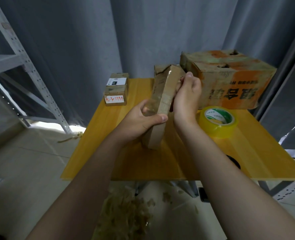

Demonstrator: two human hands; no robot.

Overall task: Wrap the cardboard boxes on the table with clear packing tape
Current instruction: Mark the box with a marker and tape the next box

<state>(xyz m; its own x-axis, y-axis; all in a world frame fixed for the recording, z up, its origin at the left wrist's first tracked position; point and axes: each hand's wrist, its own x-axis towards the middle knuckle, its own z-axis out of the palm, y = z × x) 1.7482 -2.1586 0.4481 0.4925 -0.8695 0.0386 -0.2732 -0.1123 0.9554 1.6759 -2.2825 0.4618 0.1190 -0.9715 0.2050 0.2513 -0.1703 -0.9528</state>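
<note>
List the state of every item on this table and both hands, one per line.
flat box: on edge, tilted, glossy tape on it.
left hand: grips the flat box's lower part.
right hand: grips its upper part.
tape roll: lying flat on the table, untouched.
large box: closed, at the back.
small boxes: stacked, closed, back left.

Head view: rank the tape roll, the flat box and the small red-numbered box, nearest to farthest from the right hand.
1. Flat box, gripped by the right hand itself.
2. Tape roll, on the table just right of it.
3. Small red-numbered box, at the table's far-left edge.
</note>
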